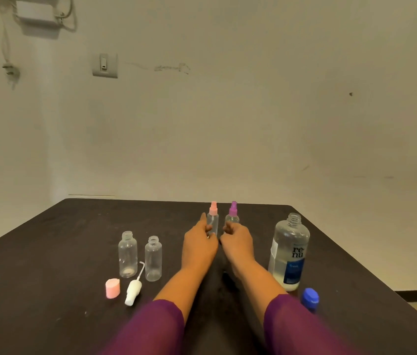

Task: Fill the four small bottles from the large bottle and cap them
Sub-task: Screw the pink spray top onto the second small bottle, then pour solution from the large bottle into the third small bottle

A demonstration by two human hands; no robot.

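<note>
status: two small bottles capped, two open and awaiting fill.
left hand [199,243] grips the pink-topped bottle [214,221], thumb on one side and fingers curled on the other. right hand [237,242] has its fingers curled at the base of the purple-topped bottle [232,218]; whether it grips cannot be told. both bottles stand upright, just beside each other, at the far middle of the table [74,226], spray tops fitted; fill level not readable. the outer open bottle [127,254] and inner open bottle [153,260] stand uncapped and appear empty. in front of them lie a pink cap [112,288] and a white pump top [133,292]. the large bottle [289,252] stands open and part full, its blue cap [310,298] near it. judgement: roughly half done; two fills and two cappings remain.
</note>
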